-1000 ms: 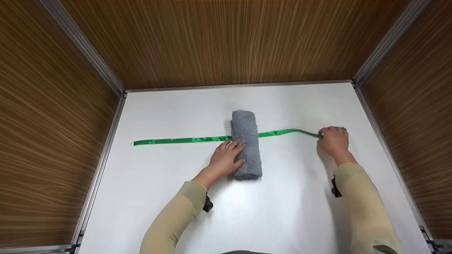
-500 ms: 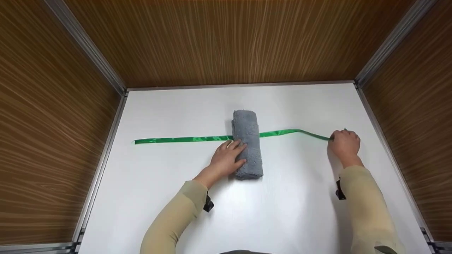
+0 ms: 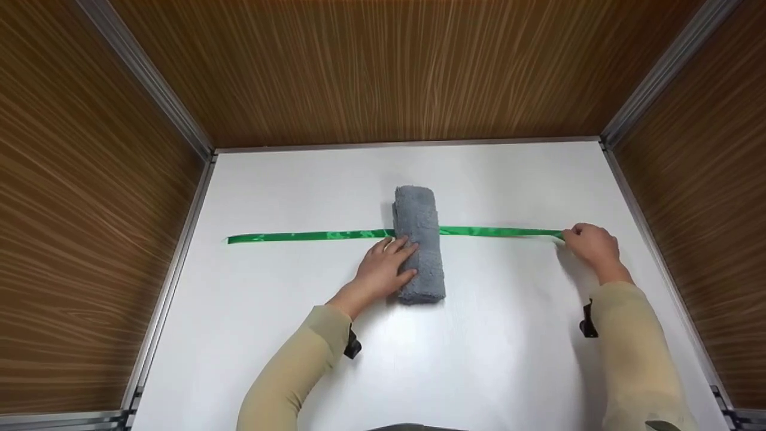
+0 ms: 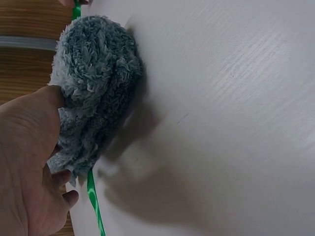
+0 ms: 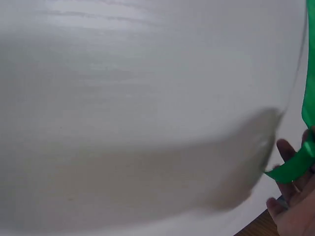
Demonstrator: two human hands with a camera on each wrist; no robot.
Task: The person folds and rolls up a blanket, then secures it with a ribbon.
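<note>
A rolled grey towel (image 3: 420,242) lies on the white table (image 3: 299,335), across a long green ribbon (image 3: 311,236) that runs left to right under it. My left hand (image 3: 384,267) rests with straight fingers against the towel's left side; in the left wrist view the left hand (image 4: 29,162) presses the grey towel (image 4: 93,83) with the ribbon (image 4: 94,201) beside it. My right hand (image 3: 589,244) pinches the ribbon's right end, which is stretched straight. The right wrist view shows the right hand's fingers (image 5: 290,196) holding the green ribbon (image 5: 295,164).
Wood-grain walls (image 3: 383,66) with metal corner rails (image 3: 149,84) close the table in at the back, left and right. Beige sleeves cover both forearms, with a black strap (image 3: 353,347) at each wrist.
My right hand has moved to the right and slightly down, pulling the ribbon's right part from a raised bend into a straight flat line. The left hand and towel have not moved.
</note>
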